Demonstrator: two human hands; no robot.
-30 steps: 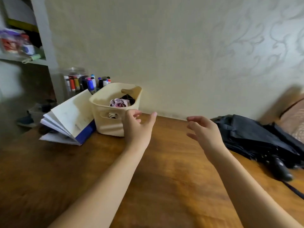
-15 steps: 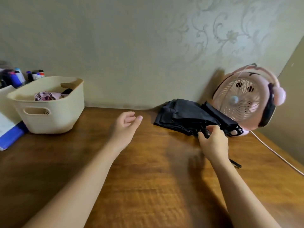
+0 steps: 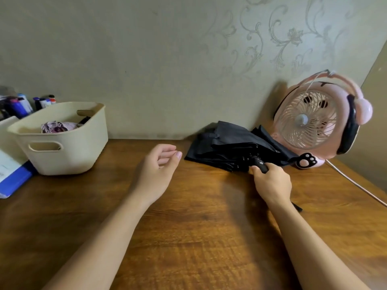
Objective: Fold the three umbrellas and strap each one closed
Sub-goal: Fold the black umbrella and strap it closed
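Observation:
A black umbrella [image 3: 232, 143] lies loosely collapsed on the wooden table [image 3: 188, 227] against the wall, its canopy crumpled and unstrapped. My right hand [image 3: 271, 183] grips its black handle, which pokes out above my fingers. A thin black wrist strap trails from under that hand. My left hand [image 3: 158, 166] hovers over the table just left of the canopy, fingers relaxed and holding nothing. A pink patterned umbrella [image 3: 58, 127] and a dark one beside it lie in the cream basket [image 3: 69, 153] at the left.
A pink cat-ear desk fan [image 3: 320, 122] stands right behind the black umbrella, its cable [image 3: 356, 183] running along the table's right side. Markers in a jar [image 3: 23, 104] and a blue-edged booklet [image 3: 12, 176] sit left of the basket.
The view swung right from the basket to the black umbrella. My right hand reached over and took hold of its handle; my left hand followed to the right, still holding nothing.

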